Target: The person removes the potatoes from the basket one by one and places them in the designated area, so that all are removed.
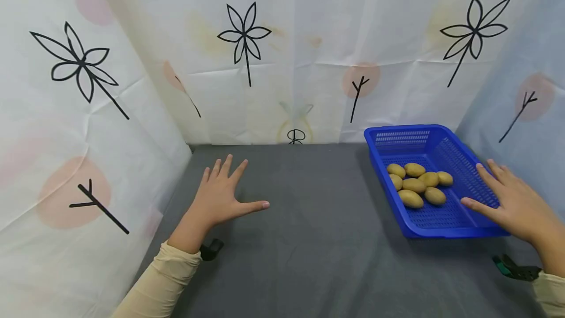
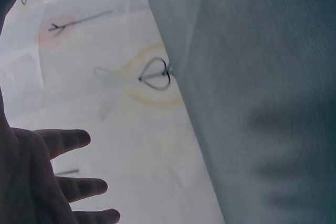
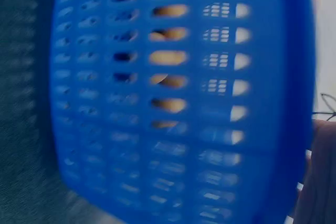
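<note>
A blue plastic basket [image 1: 454, 232] with slotted walls stands on the right of the dark grey cloth. Inside it, towards its left side, lie several yellow-brown potatoes [image 1: 413, 185]. My right hand [image 1: 516, 200], fingers spread, overlaps the basket's right rim in the head view and holds nothing. In the right wrist view the slotted basket wall [image 3: 199, 108] fills most of the picture, with potatoes showing through the slots. My left hand [image 1: 220, 195] hovers over the left part of the cloth, fingers and thumb spread wide, nothing in it.
Grey cloth [image 1: 304, 239] covers the table between the hands. White sheets [image 1: 291, 63] printed with flowers and twigs hang at the back and left, and a bluish one [image 1: 529, 126] hangs at the right beside the basket. Dark straps [image 1: 212, 249] sit on both wrists.
</note>
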Action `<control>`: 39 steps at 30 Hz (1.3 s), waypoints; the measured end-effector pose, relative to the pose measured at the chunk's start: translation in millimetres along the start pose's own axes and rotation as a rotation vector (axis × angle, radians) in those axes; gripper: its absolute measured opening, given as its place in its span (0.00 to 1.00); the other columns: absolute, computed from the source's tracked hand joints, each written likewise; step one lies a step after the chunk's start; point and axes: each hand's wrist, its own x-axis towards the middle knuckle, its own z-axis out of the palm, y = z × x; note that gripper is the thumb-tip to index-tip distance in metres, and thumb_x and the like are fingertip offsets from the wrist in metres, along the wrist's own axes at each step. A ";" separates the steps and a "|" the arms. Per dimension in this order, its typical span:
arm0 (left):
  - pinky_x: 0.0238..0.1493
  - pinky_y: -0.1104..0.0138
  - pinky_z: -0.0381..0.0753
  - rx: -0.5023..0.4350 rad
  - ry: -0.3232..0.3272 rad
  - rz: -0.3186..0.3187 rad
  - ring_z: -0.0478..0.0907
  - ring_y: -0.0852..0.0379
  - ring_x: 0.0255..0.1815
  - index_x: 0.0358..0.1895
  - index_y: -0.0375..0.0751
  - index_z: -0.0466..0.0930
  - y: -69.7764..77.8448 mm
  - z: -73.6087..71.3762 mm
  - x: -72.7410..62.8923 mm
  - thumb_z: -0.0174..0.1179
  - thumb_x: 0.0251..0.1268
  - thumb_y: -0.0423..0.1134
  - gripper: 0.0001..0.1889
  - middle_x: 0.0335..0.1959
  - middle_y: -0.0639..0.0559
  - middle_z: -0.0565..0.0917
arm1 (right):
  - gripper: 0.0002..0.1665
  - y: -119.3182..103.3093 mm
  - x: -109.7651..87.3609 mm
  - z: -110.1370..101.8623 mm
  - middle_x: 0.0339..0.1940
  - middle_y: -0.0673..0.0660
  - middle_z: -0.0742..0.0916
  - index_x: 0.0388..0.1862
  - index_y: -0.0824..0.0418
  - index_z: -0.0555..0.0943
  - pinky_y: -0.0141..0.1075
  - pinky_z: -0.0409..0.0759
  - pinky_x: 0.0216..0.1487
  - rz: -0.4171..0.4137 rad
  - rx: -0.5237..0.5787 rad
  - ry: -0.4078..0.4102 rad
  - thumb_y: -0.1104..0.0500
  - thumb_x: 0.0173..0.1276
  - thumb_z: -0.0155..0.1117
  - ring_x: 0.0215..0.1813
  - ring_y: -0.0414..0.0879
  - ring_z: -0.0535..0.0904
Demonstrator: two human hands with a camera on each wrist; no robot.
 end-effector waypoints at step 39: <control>0.80 0.45 0.68 -0.397 -0.142 0.391 0.62 0.50 0.85 0.85 0.59 0.61 169.7 55.7 61.3 0.53 0.63 0.83 0.51 0.84 0.53 0.65 | 0.73 26.8 -24.2 26.4 0.86 0.76 0.41 0.86 0.73 0.36 0.77 0.49 0.77 0.048 0.011 -0.051 0.32 0.68 0.68 0.88 0.70 0.32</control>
